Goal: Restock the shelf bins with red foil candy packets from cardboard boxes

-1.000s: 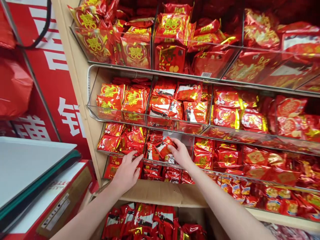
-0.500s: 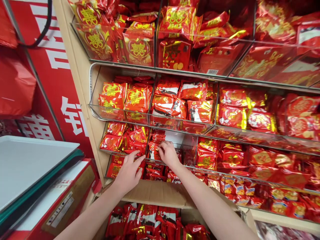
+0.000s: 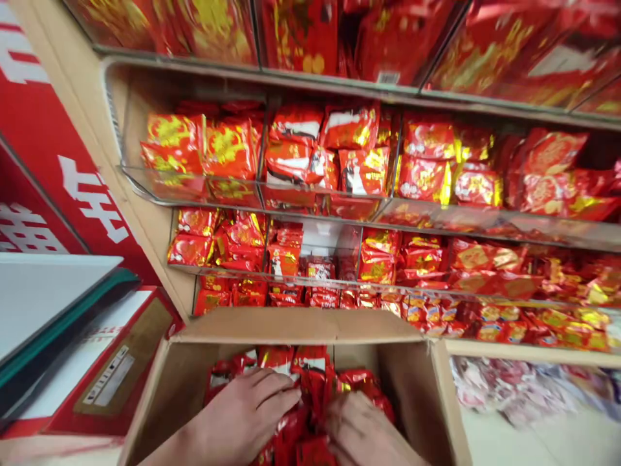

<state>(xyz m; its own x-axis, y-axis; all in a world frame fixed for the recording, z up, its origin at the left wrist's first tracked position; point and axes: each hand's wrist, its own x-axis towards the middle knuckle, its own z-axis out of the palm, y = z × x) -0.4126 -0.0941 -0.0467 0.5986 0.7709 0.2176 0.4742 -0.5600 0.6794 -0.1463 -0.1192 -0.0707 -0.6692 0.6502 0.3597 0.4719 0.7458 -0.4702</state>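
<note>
Both hands are down inside an open cardboard box (image 3: 301,325) filled with shiny red packets (image 3: 310,372). My left hand (image 3: 255,411) curls its fingers together over packets in the box's left half. Blurred by motion, my right hand (image 3: 363,430) reaches among packets on the right, its fingertips partly hidden. More red packets lie between the two hands. Behind the box, a shelf compartment holds a stack of small red packets (image 3: 284,259) on its left and a few lower ones (image 3: 321,268) beside it; its white back (image 3: 323,236) shows.
Clear-fronted shelves (image 3: 334,217) of red and gold packets rise behind the box. At left stand a white tray (image 3: 53,291) and a red carton (image 3: 111,375). Clear bags (image 3: 509,388) lie low at the right. A wooden side panel (image 3: 92,142) borders the shelves.
Both hands have left the shelf compartment and come down into the cardboard box. The view has tilted downward, showing more of the box.
</note>
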